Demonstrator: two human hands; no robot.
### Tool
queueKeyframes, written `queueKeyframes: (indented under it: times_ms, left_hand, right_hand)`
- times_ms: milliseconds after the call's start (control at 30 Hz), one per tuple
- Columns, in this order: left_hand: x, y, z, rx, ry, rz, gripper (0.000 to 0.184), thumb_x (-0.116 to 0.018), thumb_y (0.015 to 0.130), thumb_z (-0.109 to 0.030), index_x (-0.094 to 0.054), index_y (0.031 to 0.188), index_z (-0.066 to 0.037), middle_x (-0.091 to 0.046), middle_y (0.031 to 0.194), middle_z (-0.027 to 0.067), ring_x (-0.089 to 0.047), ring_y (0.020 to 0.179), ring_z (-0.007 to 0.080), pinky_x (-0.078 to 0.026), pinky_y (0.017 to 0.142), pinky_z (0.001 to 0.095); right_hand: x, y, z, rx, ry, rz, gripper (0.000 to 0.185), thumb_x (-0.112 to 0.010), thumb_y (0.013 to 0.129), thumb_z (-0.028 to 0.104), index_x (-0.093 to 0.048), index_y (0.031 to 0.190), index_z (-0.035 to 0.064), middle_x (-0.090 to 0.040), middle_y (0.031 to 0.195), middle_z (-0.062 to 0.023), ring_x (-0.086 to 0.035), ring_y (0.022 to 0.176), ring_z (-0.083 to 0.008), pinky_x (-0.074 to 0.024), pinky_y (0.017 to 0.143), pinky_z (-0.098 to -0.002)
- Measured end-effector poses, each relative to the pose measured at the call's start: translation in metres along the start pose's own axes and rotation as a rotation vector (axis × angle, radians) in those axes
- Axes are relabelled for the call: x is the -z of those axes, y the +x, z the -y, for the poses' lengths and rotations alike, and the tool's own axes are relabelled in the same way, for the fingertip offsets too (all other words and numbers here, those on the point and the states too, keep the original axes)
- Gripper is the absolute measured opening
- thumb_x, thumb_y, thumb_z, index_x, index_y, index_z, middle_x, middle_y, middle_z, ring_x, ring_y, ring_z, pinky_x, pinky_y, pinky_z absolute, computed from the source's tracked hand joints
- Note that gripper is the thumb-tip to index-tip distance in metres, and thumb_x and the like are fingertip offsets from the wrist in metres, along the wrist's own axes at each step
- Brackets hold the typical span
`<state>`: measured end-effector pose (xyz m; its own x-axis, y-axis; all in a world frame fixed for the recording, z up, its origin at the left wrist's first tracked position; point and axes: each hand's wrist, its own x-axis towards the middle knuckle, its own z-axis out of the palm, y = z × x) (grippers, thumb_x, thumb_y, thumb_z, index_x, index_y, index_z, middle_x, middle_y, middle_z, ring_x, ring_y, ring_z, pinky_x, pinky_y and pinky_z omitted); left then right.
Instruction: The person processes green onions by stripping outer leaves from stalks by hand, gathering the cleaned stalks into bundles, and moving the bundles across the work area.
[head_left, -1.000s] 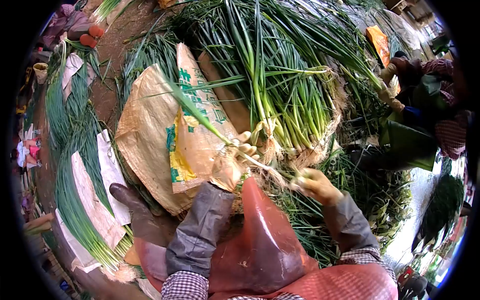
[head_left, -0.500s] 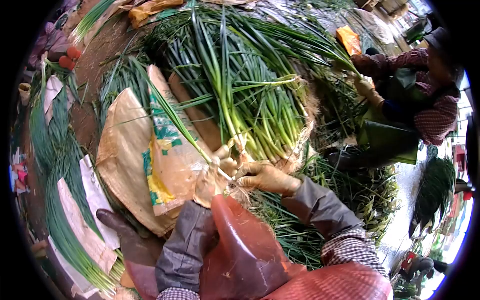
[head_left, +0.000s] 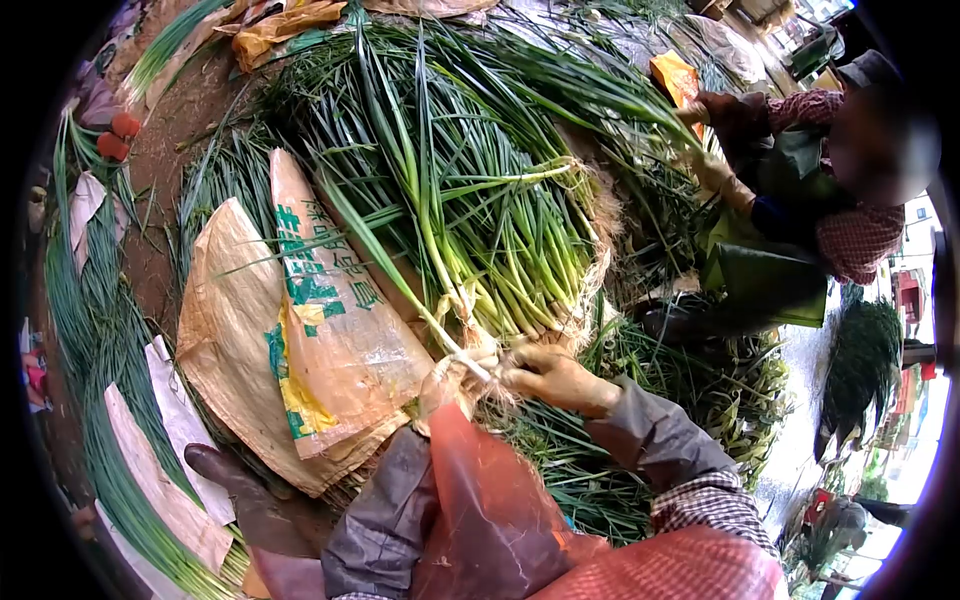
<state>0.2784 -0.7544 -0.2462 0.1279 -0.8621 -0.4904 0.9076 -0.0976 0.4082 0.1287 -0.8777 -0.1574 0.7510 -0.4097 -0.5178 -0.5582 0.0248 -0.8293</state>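
Step in hand, as judged: working the root end of one spring onion [head_left: 441, 333]. The onion lies between the hands, its leaves slanting away beside the onion pile [head_left: 500, 235]. The left hand [head_left: 450, 384] is closed around the pale lower stalk. The right hand [head_left: 556, 376] has bent fingers at the roots; whether it pinches them cannot be told. The next move appears to require a steady left grip. The printed sack [head_left: 352, 350] lies flattened; its contents, if any, are hidden.
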Motion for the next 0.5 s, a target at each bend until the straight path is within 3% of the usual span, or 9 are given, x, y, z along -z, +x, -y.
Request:
queueKeyframes:
  times_ms: [67,133,167,233,267,333,400,467,500]
  left_hand:
    - [0.014,0.003,-0.02,0.067,-0.206,-0.213,0.03,-0.051,0.095,-0.023,-0.056,0.11,0.002,-0.063,0.085,0.0071,-0.062,0.081,0.0206,-0.054,0.079,0.0365]
    - [0.017,-0.005,-0.03,-0.098,-0.25,-0.145,0.026,-0.049,0.097,-0.019,-0.054,0.114,0.0,-0.058,0.084,0.0023,-0.058,0.079,0.0179,-0.054,0.073,0.0409]
    - [0.02,-0.008,-0.031,-0.091,-0.22,-0.122,0.026,-0.049,0.097,-0.018,-0.053,0.118,-0.004,-0.058,0.085,0.0019,-0.057,0.077,0.0168,-0.053,0.07,0.0381]
    - [0.024,-0.013,-0.033,-0.089,-0.198,-0.096,0.031,-0.049,0.097,-0.016,-0.049,0.127,-0.014,-0.058,0.089,0.0018,-0.054,0.071,0.0126,-0.05,0.056,0.0287]
    - [0.018,-0.015,-0.037,-0.101,-0.142,-0.136,0.031,-0.05,0.096,-0.016,-0.05,0.127,-0.017,-0.055,0.08,-0.0003,-0.049,0.059,0.0089,-0.042,0.046,0.0233]
    - [0.028,-0.013,-0.032,-0.118,-0.203,0.04,0.028,-0.05,0.096,-0.016,-0.054,0.124,-0.014,-0.048,0.069,-0.0026,-0.04,0.048,0.0069,-0.036,0.042,0.0224]
    - [0.032,-0.007,-0.04,-0.075,-0.227,0.032,0.026,-0.051,0.096,-0.016,-0.056,0.121,-0.012,-0.045,0.067,-0.0031,-0.037,0.046,0.0067,-0.035,0.041,0.0225]
    - [0.015,-0.007,-0.054,-0.086,-0.057,-0.182,0.025,-0.053,0.095,-0.019,-0.06,0.115,-0.007,-0.038,0.059,-0.005,-0.035,0.044,0.0062,-0.033,0.04,0.0223]
    - [0.019,0.008,-0.053,-0.227,0.076,-0.259,0.029,-0.053,0.094,-0.019,-0.057,0.12,-0.007,-0.042,0.06,-0.0044,-0.037,0.044,0.0061,-0.034,0.04,0.0214]
  right_hand:
    - [0.011,-0.015,-0.023,-0.045,0.134,0.048,0.02,-0.057,0.093,0.025,-0.065,0.098,0.0069,-0.061,0.084,-0.0045,-0.055,0.071,-0.0124,-0.0492,0.067,-0.0278]
    - [0.032,-0.022,-0.038,-0.235,-0.166,0.396,0.023,-0.055,0.094,0.025,-0.065,0.109,0.0112,-0.065,0.097,-0.0068,-0.06,0.076,-0.015,-0.053,0.072,-0.029]
    - [0.046,-0.013,-0.037,-0.31,-0.63,0.518,0.029,-0.053,0.094,0.026,-0.06,0.117,0.0106,-0.065,0.105,-0.0071,-0.06,0.084,-0.0161,-0.052,0.077,-0.0289]
    - [0.103,0.055,-0.056,-0.283,-1.344,0.293,0.035,-0.049,0.093,0.016,-0.05,0.128,0.0113,-0.061,0.111,-0.0058,-0.06,0.091,-0.0161,-0.0517,0.074,-0.0241]
    - [0.13,0.088,-0.064,-0.345,-1.653,0.183,0.041,-0.047,0.093,0.011,-0.044,0.134,0.0116,-0.06,0.114,-0.0052,-0.06,0.094,-0.0161,-0.0515,0.073,-0.0218]
    - [0.172,0.121,-0.018,0.11,-1.05,-0.62,0.043,-0.051,0.086,0.006,-0.045,0.128,0.0131,-0.055,0.123,-0.0074,-0.06,0.098,-0.0211,-0.0535,0.07,-0.0285]
    - [0.202,0.191,-0.05,0.422,-1.132,-0.942,0.033,-0.055,0.081,0.009,-0.056,0.114,0.0119,-0.06,0.116,-0.0117,-0.063,0.092,-0.0284,-0.0533,0.07,-0.037]
    - [0.204,0.201,-0.012,0.045,-1.225,-0.443,0.02,-0.055,0.079,0.011,-0.065,0.096,0.013,-0.065,0.096,-0.0133,-0.065,0.083,-0.032,-0.0523,0.069,-0.0413]
    - [0.197,0.205,-0.004,0.12,-1.213,-0.464,0.012,-0.055,0.08,0.016,-0.065,0.079,0.0111,-0.066,0.082,-0.0137,-0.065,0.079,-0.0322,-0.0522,0.068,-0.0416]
